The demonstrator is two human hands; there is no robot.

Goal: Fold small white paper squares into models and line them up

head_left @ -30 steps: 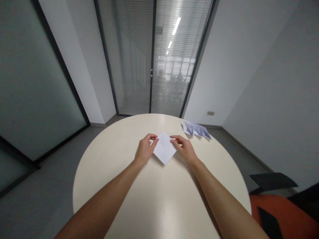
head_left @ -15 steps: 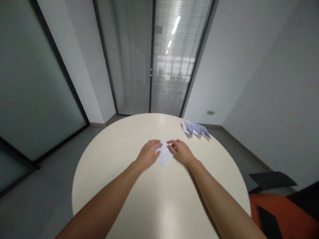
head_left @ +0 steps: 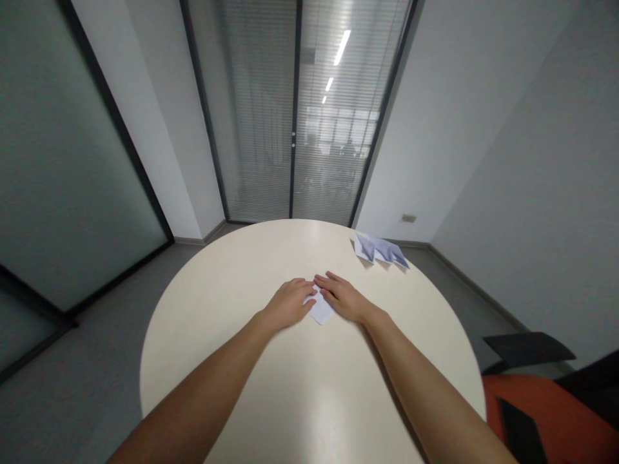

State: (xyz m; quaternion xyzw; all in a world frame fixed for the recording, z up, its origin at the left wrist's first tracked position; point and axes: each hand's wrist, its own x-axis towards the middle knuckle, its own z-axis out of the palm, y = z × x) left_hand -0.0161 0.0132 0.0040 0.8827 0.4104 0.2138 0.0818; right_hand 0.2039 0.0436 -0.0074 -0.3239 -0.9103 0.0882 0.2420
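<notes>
A small folded sheet of white paper [head_left: 321,312] lies flat on the round table in front of me, one corner pointing toward me. My left hand [head_left: 291,301] rests on its left side, fingers stretched over the paper's edge. From the right, my right hand [head_left: 342,296] lies across the upper part with its fingers extended and pressing down. The fingertips of both hands almost meet near the paper's far end, which they cover.
Several folded white paper pieces [head_left: 380,250] stand in a row near the far right edge of the cream round table [head_left: 217,290]. A red chair with black armrests [head_left: 546,406] is at the lower right. Glass doors with blinds [head_left: 261,129] rise beyond the table.
My right hand has moved left and flattened over the paper's upper part. The far corner, visible before, is now covered. My left hand has shifted slightly toward me.
</notes>
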